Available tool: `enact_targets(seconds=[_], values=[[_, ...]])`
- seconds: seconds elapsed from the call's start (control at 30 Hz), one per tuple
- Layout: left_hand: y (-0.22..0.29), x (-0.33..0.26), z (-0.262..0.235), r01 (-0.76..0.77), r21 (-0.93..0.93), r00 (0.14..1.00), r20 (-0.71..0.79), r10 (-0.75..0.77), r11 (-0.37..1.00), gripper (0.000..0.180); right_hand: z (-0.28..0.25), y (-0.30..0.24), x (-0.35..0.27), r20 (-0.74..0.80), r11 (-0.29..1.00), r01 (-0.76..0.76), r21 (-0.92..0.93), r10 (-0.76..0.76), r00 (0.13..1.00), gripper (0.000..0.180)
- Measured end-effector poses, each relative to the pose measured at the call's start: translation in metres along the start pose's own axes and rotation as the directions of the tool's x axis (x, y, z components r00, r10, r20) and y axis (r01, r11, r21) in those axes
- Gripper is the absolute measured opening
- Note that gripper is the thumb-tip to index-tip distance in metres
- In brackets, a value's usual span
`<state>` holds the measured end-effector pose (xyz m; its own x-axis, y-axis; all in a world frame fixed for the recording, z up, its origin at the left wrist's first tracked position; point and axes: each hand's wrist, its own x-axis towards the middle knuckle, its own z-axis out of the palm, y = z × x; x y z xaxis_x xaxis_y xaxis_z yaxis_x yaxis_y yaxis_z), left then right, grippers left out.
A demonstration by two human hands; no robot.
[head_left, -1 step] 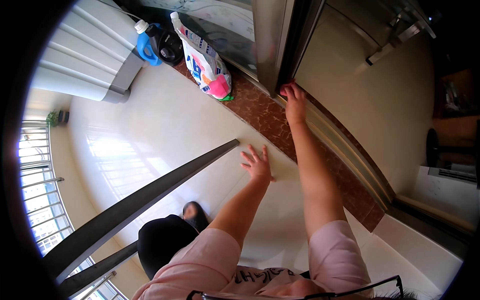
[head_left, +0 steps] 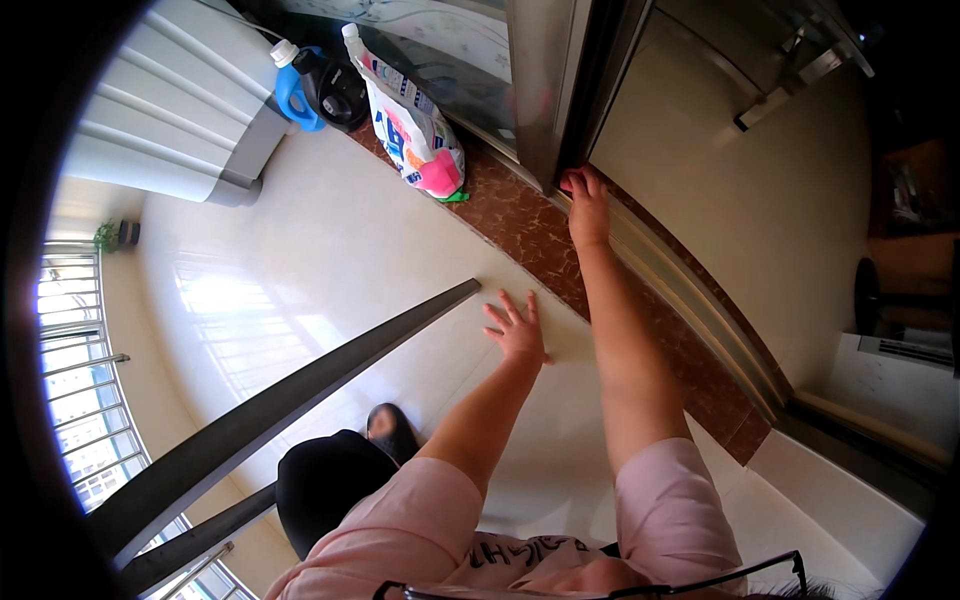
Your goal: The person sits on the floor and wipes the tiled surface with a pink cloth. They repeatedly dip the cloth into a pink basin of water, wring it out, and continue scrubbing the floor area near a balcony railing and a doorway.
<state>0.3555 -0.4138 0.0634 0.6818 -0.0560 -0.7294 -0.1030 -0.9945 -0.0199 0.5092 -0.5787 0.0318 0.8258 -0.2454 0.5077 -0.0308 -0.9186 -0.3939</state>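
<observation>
My right hand (head_left: 590, 208) reaches forward to the sliding-door track (head_left: 660, 265), at the foot of the metal door frame (head_left: 540, 100). Its fingers are closed on a small red cloth (head_left: 567, 182), mostly hidden under them and pressed down where track and frame meet. My left hand (head_left: 517, 332) is spread flat on the pale floor tiles, fingers apart, holding nothing. It rests beside the brown marble sill (head_left: 530, 225), close to the end of a dark metal bar (head_left: 400, 325).
On the sill at the far left stand a white detergent bag (head_left: 415, 140), a black bottle (head_left: 335, 95) and a blue bottle (head_left: 297, 95). A white ridged panel (head_left: 180, 110) is further left. Chair legs (head_left: 790, 80) show beyond the track. My slippered foot (head_left: 390, 430) is behind the bar.
A little less of the red cloth shows above my right fingers. My left hand stays in place on the floor.
</observation>
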Motion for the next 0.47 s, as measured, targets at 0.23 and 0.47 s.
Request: enact_targets(seconds=[0.23, 0.47], values=[[-0.002, 0.006, 0.007, 0.001, -0.002, 1.000, -0.008, -0.001, 1.000, 0.148, 0.022, 0.017, -0.005, 0.212, 0.980, 0.037, -0.194, 0.005, 0.977, 0.030], [-0.001, 0.007, 0.008, 0.000, 0.012, 1.000, -0.021, 0.001, 1.000, 0.148, -0.016, 0.066, -0.054, 0.249, 0.925, 0.011, -0.380, 0.091, 0.964, 0.035]])
